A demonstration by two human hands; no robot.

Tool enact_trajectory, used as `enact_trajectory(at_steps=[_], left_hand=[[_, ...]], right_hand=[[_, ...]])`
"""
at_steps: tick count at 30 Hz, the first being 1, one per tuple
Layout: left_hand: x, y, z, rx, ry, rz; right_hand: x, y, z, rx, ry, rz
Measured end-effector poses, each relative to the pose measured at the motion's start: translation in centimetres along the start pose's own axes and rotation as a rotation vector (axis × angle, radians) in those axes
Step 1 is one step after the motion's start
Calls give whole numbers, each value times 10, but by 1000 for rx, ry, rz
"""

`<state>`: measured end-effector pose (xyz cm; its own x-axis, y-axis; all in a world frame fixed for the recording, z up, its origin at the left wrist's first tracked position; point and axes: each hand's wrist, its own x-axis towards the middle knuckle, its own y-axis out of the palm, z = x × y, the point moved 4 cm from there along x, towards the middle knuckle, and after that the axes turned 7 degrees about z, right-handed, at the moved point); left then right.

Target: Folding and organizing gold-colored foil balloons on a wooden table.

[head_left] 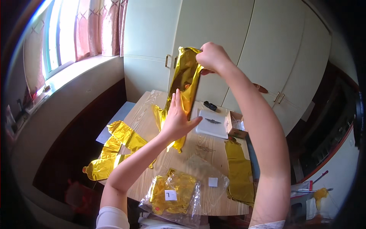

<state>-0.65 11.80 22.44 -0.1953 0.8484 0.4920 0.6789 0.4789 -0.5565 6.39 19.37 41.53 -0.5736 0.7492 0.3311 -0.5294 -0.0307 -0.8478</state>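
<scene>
A shiny gold foil balloon [185, 70], flat and creased, hangs upright over the table. My right hand [215, 57] is closed on its upper right edge, raised high in front of the cupboard. Lower down, my left hand [177, 121] lies against the foil with its fingers stretched and thumb spread. The balloon's lower end reaches down behind my left hand and wrist. On the table's left side lies another gold foil balloon [126, 136], folded at angles and partly behind my left forearm. A further flat gold foil balloon [239, 171] lies at the right, beside my right forearm.
Near the front edge, a clear plastic bag [190, 208] holds folded gold foil. Beside it lies a clear bag with a white label [213, 182]. Farther back are a white flat case [206, 129], a small open box [231, 128] and a black object [210, 105]. Cupboards [207, 26] stand behind the table.
</scene>
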Motion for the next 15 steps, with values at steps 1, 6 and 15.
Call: enact_trajectory(at_steps=[1,6,15], left_hand=[[3,5,3,155,77,-147],[6,10,-4,302,-62,-41],[26,-10,1,246,1,-177]], right_hand=[[1,3,0,28,-4,0],[-2,11,-19,186,67,41],[2,8,-36,532,82,54]])
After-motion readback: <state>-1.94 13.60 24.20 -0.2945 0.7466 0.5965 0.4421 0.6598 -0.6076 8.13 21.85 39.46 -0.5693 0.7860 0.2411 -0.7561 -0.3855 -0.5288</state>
